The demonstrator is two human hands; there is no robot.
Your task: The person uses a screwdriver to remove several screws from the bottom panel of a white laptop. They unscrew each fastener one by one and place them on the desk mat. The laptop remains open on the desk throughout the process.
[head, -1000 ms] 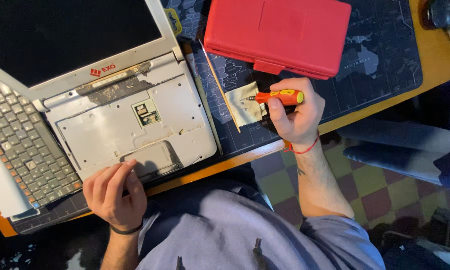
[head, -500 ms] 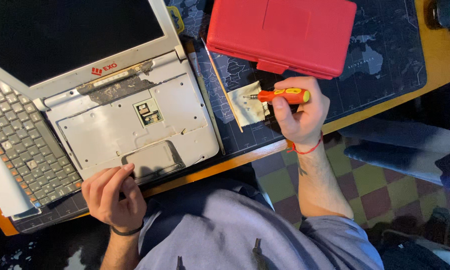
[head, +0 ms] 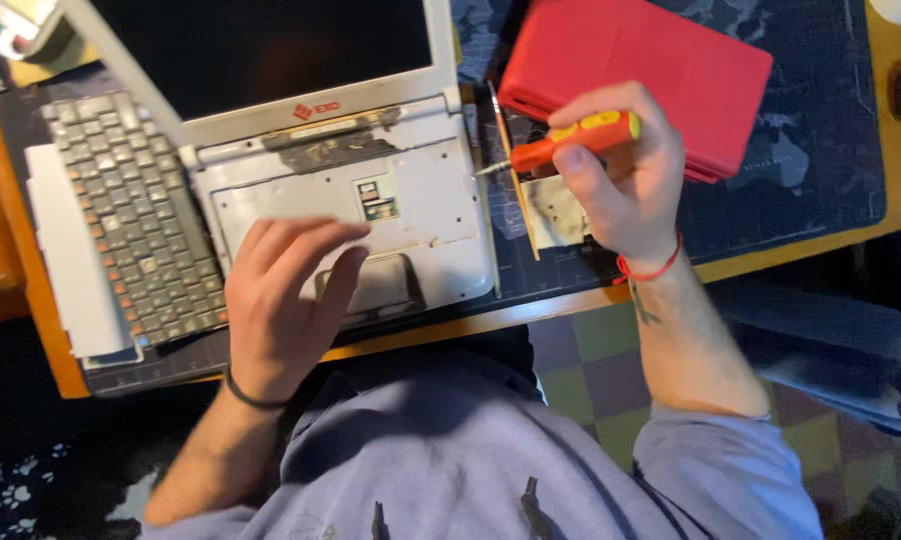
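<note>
While left hand (head: 280,300) lies flat, fingers spread, on laptop (head: 370,200) base w/ keyboard (head: 135,220) off beside it, right hand (head: 625,180) grips screwdriver (head: 570,140), tip near laptop's right edge.

I see the laptop's screen (head: 260,50) at the far left, a dark, blank rectangle in a pale grey frame. On that frame's near edge sits a small red logo badge (head: 315,109). A small square sticker (head: 374,198), white with dark patches, lies on the bare grey chassis just below. Far right lies a flat, closed red plastic case (head: 650,70).
</note>
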